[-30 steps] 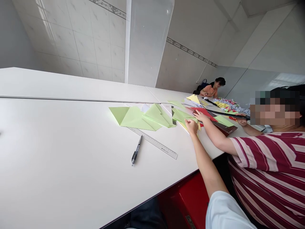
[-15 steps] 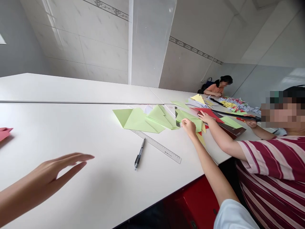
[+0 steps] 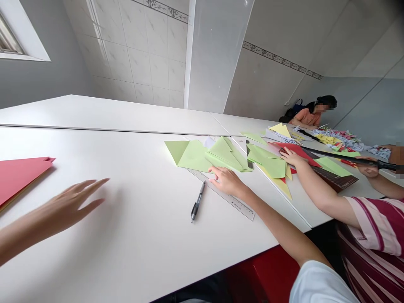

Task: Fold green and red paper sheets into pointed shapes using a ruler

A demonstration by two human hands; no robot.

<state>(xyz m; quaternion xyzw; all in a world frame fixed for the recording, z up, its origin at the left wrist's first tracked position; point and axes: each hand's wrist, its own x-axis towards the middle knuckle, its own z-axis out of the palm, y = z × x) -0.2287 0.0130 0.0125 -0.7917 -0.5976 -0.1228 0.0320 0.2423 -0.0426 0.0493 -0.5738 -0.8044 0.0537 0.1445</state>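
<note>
My left hand (image 3: 74, 203) hovers over the white table (image 3: 132, 227), fingers stretched out and thumb apart, holding nothing. Beside it, at the left edge, lies a stack of red and yellow paper (image 3: 23, 174). My right hand (image 3: 229, 181) is over the clear ruler (image 3: 242, 207), close to the front edge of the light green paper triangles (image 3: 225, 155). Its fingers are bent, with a gap between thumb and forefinger and nothing visible in between. A black and grey pen (image 3: 197, 203) lies just left of the ruler.
At right, a co-worker in a striped shirt rests one hand (image 3: 293, 156) on red paper (image 3: 299, 152) and grips the black arm of a paper cutter (image 3: 339, 176) with the other. Behind are shredded paper strips (image 3: 344, 136) and another seated person (image 3: 307, 115).
My right hand has moved left, from the right end of the green triangles to beside the ruler. My view has turned left, showing more of the red stack. The left hand stays spread.
</note>
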